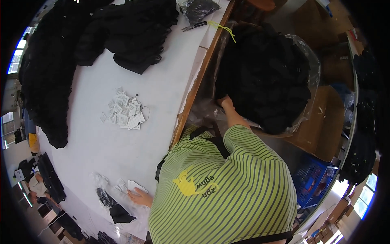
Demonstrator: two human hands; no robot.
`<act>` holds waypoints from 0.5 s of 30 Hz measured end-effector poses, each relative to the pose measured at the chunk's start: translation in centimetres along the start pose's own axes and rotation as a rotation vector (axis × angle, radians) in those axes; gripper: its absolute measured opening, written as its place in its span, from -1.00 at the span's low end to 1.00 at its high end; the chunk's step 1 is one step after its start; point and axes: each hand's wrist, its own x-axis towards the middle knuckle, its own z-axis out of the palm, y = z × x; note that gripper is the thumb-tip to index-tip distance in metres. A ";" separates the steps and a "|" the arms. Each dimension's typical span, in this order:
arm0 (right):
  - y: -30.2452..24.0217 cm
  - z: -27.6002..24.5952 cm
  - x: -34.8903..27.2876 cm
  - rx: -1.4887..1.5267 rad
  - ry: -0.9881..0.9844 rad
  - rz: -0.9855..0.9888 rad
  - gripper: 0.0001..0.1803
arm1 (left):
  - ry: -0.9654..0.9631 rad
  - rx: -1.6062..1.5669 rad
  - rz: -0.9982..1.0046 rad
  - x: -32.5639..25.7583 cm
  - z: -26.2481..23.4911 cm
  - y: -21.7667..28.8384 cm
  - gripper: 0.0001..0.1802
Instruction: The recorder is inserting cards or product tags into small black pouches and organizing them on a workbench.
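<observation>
My left hand (140, 197) lies on the white table with its fingers stretched out, touching small white labels (133, 185). Beside it is a clear plastic bag (99, 181) with dark items in it, and a small black piece of cloth (121, 214) lies by the bag. Over to the right, my right hand (226, 101) reaches to the near left edge of a big heap of black cloth (264, 77) in a clear plastic liner (313, 69). Its fingers close on the black cloth and are partly hidden by it.
A loose pile of white labels (124, 110) with a black cord sits mid-table. Black garments (136, 32) cover the far and left sides. Thread snips (195, 26) with a yellow cord lie near the wooden table edge (203, 69). A blue crate (313, 179) and cardboard (321, 126) stand at right.
</observation>
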 end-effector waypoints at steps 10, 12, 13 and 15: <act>-1.7 1.3 -1.7 -0.093 0.264 -0.034 -0.23 | -0.064 0.045 0.027 -0.9 -1.1 0.2 -0.37; -1.5 0.7 -2.2 -0.007 0.336 0.028 -0.30 | -0.122 0.061 0.034 -0.7 -1.5 0.3 -0.37; -1.4 0.3 -2.6 0.055 0.378 0.008 -0.36 | -0.108 0.045 0.047 -0.8 -1.4 0.0 -0.37; -1.4 -1.5 -3.3 0.073 0.403 -0.070 -0.38 | -0.109 0.029 0.063 -1.4 -1.1 -0.5 -0.37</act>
